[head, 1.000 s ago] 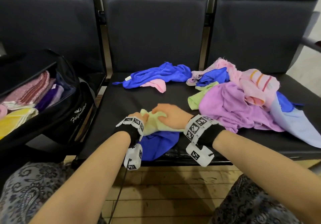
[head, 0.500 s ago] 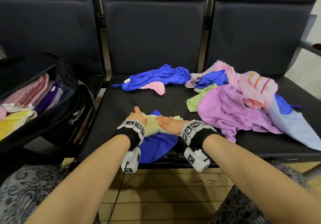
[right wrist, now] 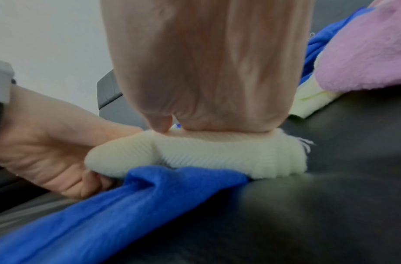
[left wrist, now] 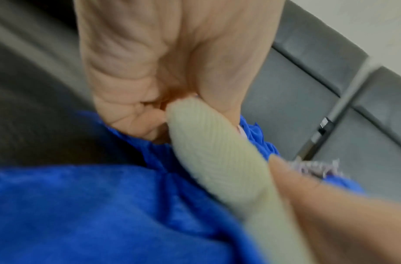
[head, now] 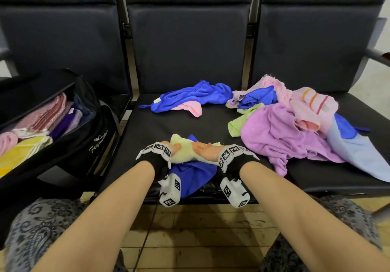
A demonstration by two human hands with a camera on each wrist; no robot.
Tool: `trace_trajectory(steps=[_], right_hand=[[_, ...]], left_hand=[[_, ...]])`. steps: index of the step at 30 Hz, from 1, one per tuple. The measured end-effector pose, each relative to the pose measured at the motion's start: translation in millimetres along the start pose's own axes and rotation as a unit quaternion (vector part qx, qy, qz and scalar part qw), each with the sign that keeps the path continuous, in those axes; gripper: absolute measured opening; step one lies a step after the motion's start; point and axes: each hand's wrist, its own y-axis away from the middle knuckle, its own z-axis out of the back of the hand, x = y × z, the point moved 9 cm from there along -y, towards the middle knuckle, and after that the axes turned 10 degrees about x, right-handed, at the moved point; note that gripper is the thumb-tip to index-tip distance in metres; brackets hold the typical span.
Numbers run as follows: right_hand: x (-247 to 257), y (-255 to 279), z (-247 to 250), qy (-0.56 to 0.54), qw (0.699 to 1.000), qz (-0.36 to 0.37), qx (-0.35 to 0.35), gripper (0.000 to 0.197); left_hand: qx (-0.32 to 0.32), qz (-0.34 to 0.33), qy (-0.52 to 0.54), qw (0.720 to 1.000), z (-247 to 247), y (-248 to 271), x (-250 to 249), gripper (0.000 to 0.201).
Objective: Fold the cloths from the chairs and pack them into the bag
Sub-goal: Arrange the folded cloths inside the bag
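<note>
A small pale yellow cloth (head: 184, 151) lies folded on a blue cloth (head: 193, 176) at the front of the middle seat. My left hand (head: 168, 148) grips the yellow cloth's (right wrist: 195, 157) left end, fingers curled under it and thumb on top. My right hand (head: 205, 151) lies flat on top of the cloth and presses it down. In the left wrist view the yellow cloth (left wrist: 217, 160) runs out of my left hand (left wrist: 149, 110) over the blue cloth (left wrist: 104, 205). The open black bag (head: 90, 143) stands on the left seat with several folded cloths inside.
A pile of unfolded cloths sits at the right: a purple one (head: 280, 136), a pink striped one (head: 310, 105), a light blue one (head: 363, 155), a green one (head: 240, 122). Another blue cloth (head: 194, 96) over a pink one (head: 192, 109) lies at the seat's back. Wooden floor is below.
My right hand has slid from the cloth's middle toward its right part and flattened. My left hand turned and closed its fingers around the cloth's left end.
</note>
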Motion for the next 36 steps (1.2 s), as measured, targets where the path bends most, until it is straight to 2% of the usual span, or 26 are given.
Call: trace_trajectory(steps=[2,3,5,7,10,11,13,14,17,21,23,28,30,32,36], right_hand=[[0.2,5.7,0.6,-0.009,1.000,0.004,-0.006,0.052],[-0.9,8.2,1.3,-0.016,1.000,0.003,-0.010,0.052],[-1.0,15.0,3.9,-0.032,0.999,0.008,-0.019,0.052],[-1.4,19.6,7.3,-0.054,0.998,0.017,-0.032,0.051],[-4.0,25.8,19.7,-0.068,0.994,0.021,-0.081,0.051],[-5.2,29.4,24.1,-0.064,0.993,0.016,-0.095,0.050],[-6.3,37.7,32.2,-0.056,0.992,0.007,-0.112,0.052],[-5.8,42.5,35.9,-0.052,0.991,0.005,-0.120,0.054],[-1.1,61.1,50.2,-0.069,0.985,0.000,-0.156,0.064],[13.3,89.7,70.0,-0.098,0.972,0.035,-0.209,0.067],[22.3,104.3,78.1,-0.112,0.967,0.066,-0.220,0.066],[53.9,141.5,93.5,-0.143,0.949,0.178,-0.217,0.061],[67.5,152.9,98.1,-0.157,0.938,0.225,-0.213,0.054],[75.9,158.4,100.7,-0.171,0.933,0.237,-0.209,0.050],[87.4,163.7,93.7,-0.161,0.943,0.229,-0.180,0.041]], left_hand=[[0.037,0.011,0.051,0.998,-5.6,-3.6,0.1,0.071],[0.057,0.017,0.112,0.992,-9.8,-4.2,0.8,0.070],[0.087,0.021,0.252,0.964,-16.9,5.9,-2.0,0.055],[0.106,-0.005,0.364,0.925,-21.8,15.2,-11.9,0.041],[0.091,-0.064,0.418,0.902,-14.7,22.1,-28.0,0.064],[0.078,-0.081,0.420,0.900,-9.3,27.6,-33.5,0.061],[0.052,-0.121,0.412,0.902,2.3,49.9,-49.2,0.036],[0.037,-0.134,0.411,0.901,6.6,58.7,-55.6,0.036],[0.028,-0.183,0.413,0.892,12.5,79.3,-75.9,0.061],[0.020,-0.271,0.390,0.880,27.0,102.9,-97.1,0.072],[0.011,-0.307,0.387,0.869,38.6,115.8,-103.1,0.071],[0.023,-0.376,0.361,0.853,66.7,155.4,-110.7,0.041],[0.031,-0.390,0.346,0.853,74.4,167.0,-109.2,0.035],[0.022,-0.396,0.327,0.858,80.8,175.8,-106.6,0.030],[-0.012,-0.420,0.256,0.871,88.1,192.2,-102.5,0.015]])
